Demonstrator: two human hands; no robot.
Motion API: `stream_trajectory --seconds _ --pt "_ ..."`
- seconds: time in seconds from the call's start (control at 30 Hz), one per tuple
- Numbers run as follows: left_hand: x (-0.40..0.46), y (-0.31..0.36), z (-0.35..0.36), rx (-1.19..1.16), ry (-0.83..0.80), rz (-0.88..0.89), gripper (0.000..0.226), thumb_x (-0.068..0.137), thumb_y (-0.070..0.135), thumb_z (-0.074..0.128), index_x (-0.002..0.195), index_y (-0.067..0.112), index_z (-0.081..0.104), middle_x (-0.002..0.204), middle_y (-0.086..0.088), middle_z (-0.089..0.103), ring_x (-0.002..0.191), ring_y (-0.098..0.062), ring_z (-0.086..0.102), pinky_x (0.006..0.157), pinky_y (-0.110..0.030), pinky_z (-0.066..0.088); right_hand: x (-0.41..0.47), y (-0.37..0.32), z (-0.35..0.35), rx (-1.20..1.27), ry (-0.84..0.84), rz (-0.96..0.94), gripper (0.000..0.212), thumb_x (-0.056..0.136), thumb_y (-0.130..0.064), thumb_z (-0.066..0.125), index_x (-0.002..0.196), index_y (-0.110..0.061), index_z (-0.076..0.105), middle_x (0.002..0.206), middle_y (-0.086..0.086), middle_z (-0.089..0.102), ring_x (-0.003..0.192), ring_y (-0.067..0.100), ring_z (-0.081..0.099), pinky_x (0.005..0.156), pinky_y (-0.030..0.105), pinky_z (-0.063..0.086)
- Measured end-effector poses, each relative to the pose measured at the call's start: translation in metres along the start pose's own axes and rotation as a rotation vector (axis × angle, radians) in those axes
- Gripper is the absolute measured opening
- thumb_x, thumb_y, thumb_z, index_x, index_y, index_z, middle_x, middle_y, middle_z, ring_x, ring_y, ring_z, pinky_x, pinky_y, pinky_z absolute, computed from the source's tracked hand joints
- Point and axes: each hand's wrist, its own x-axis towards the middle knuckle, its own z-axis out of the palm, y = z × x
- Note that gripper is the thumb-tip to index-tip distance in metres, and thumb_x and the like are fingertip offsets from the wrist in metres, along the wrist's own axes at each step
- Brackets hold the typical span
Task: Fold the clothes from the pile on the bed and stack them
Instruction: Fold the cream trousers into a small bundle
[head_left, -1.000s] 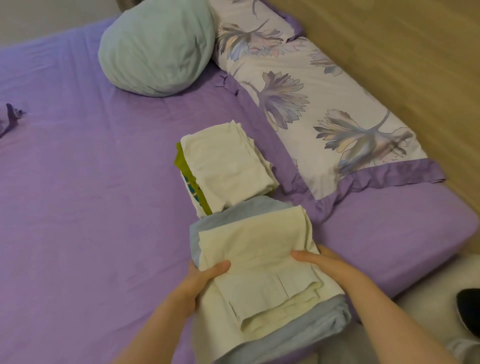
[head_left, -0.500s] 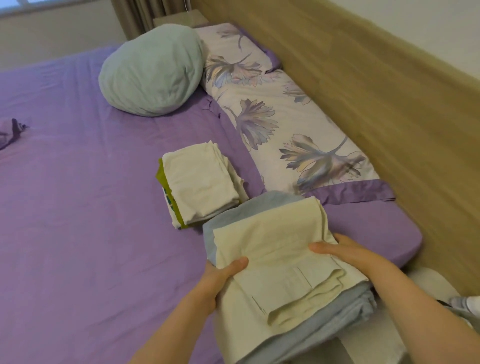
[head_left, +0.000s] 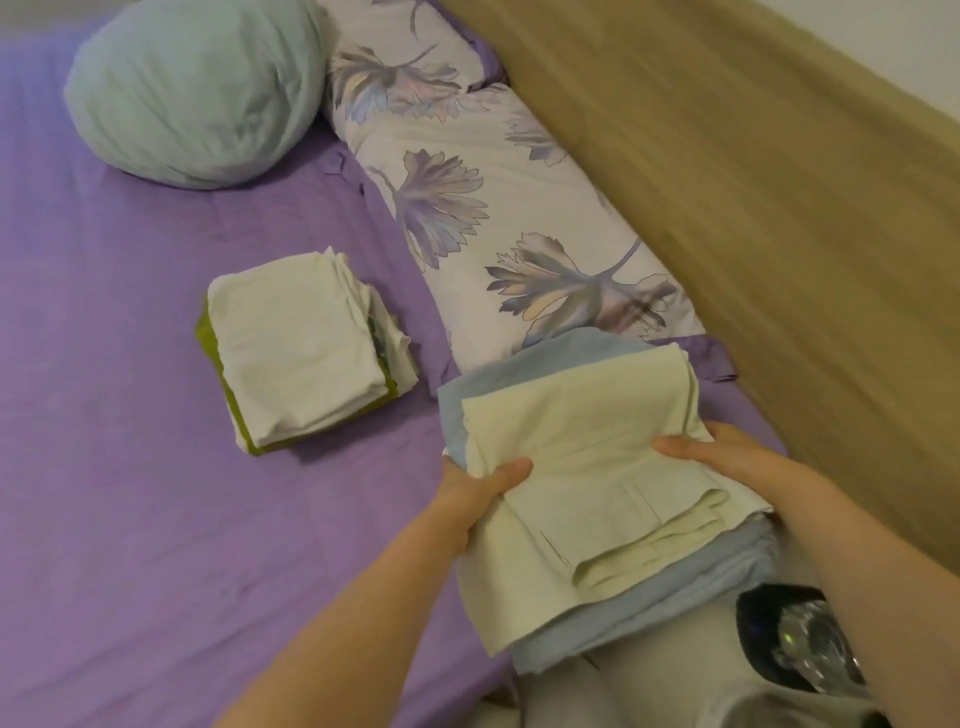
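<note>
Folded bundle lifted and carried toward the head of the bed.

You hold the cream garment (head_left: 582, 467) on the blue garment (head_left: 639, 608) as one bundle, left hand (head_left: 478, 488) and right hand (head_left: 727, 457) each clamped on a side edge, thumbs on top. Since a second ago the bundle has drawn away from the folded stack (head_left: 301, 358) and now overlaps the floral pillow (head_left: 493, 208). Judgement: folding looks finished; placement on the purple sheet (head_left: 130, 415) remains.

We see the left hand (head_left: 470, 491) and right hand (head_left: 727, 457) gripping a cream-and-blue folded stack (head_left: 597, 467) beside a smaller white-topped folded pile (head_left: 301, 353) on the purple bed (head_left: 130, 467).
</note>
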Motion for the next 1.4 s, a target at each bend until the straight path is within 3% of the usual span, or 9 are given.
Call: stream_trajectory --seconds 0.2,0.3,0.4,0.47,0.6,0.83,1.0,1.2,1.4 --pt "0.03 0.004 -0.001 0.021 0.103 -0.039 0.095 0.065 0.031 0.087 0.142 0.02 0.031 0.132 -0.005 0.053 0.115 -0.027 0.054 0.091 -0.04 0.047 0.053 0.003 0.013 -0.05 0.031 -0.052 0.068 0.06 -0.049 0.08 0.117 -0.021 0.056 0.113 -0.003 0.067 0.09 0.006 0.065 0.068 0.021 0.049" --pt "0.033 0.013 0.01 0.113 0.179 -0.089 0.111 0.064 0.038 0.087 0.148 0.019 0.016 0.142 -0.008 0.042 0.125 -0.031 0.045 0.104 -0.046 0.04 0.064 0.001 0.009 -0.173 0.125 -0.119 0.094 0.071 -0.042 0.078 0.146 -0.014 0.029 0.147 0.004 0.04 0.129 0.02 0.044 0.096 0.029 0.039" --pt "0.015 0.021 0.022 0.524 0.384 0.051 0.12 0.068 0.046 0.081 0.151 0.021 -0.002 0.156 -0.011 0.015 0.141 -0.033 0.022 0.114 -0.05 0.026 0.053 -0.01 0.006 -0.43 0.181 -0.183 0.111 0.074 -0.041 0.077 0.152 -0.018 0.002 0.157 0.005 0.02 0.142 0.023 0.023 0.111 0.038 0.028" --pt "-0.001 0.026 0.025 0.91 0.5 0.364 0.106 0.078 0.049 0.069 0.151 0.024 -0.004 0.159 -0.01 0.0 0.146 -0.028 0.006 0.118 -0.047 0.013 0.041 -0.02 0.01 -0.853 0.377 -0.372 0.098 0.081 -0.049 0.065 0.152 -0.02 0.003 0.158 0.009 0.014 0.145 0.027 0.015 0.115 0.047 0.021" --pt "-0.021 0.022 0.038 1.438 0.202 0.773 0.088 0.084 0.076 0.021 0.152 0.027 -0.004 0.158 -0.002 -0.018 0.145 -0.025 -0.021 0.116 -0.048 -0.016 0.017 -0.03 0.036 -1.252 0.5 -0.884 0.069 0.089 -0.057 0.033 0.148 -0.022 0.027 0.155 0.014 0.023 0.144 0.034 0.017 0.115 0.054 0.017" --pt "-0.008 -0.013 0.036 1.706 0.05 0.537 0.119 0.066 0.093 0.02 0.147 0.017 -0.023 0.147 -0.005 -0.04 0.13 -0.026 -0.047 0.103 -0.054 -0.032 0.039 -0.017 0.061 -1.526 0.296 -0.58 0.079 0.079 -0.075 -0.009 0.147 -0.036 -0.017 0.158 0.009 -0.018 0.144 0.028 -0.021 0.113 0.051 -0.017" --pt "-0.006 -0.004 0.039 1.672 -0.002 0.473 0.121 0.066 0.092 0.026 0.149 0.016 -0.017 0.149 -0.004 -0.036 0.136 -0.026 -0.039 0.104 -0.055 -0.029 0.042 -0.045 0.067 -1.536 0.199 -0.437 0.08 0.083 -0.078 0.019 0.148 -0.04 -0.007 0.159 0.005 -0.013 0.145 0.025 -0.017 0.112 0.054 -0.014" --pt "-0.019 0.042 0.006 1.458 0.051 0.614 0.088 0.077 0.082 0.019 0.139 0.025 0.04 0.15 0.002 0.031 0.142 -0.022 0.015 0.117 -0.052 0.005 0.028 -0.1 0.097 -1.529 0.245 -0.521 0.055 0.086 -0.05 0.046 0.134 -0.024 0.046 0.154 0.007 0.021 0.142 0.023 0.014 0.113 0.052 0.003" --pt "-0.004 0.095 -0.067 1.295 0.312 0.633 0.053 0.092 0.06 0.04 0.128 0.024 0.054 0.13 0.002 0.053 0.124 -0.02 0.043 0.102 -0.034 0.031 0.037 -0.155 0.168 -1.26 0.22 -0.694 0.05 0.089 -0.036 0.05 0.136 -0.023 0.045 0.147 0.0 0.036 0.136 0.019 0.031 0.107 0.033 0.026"
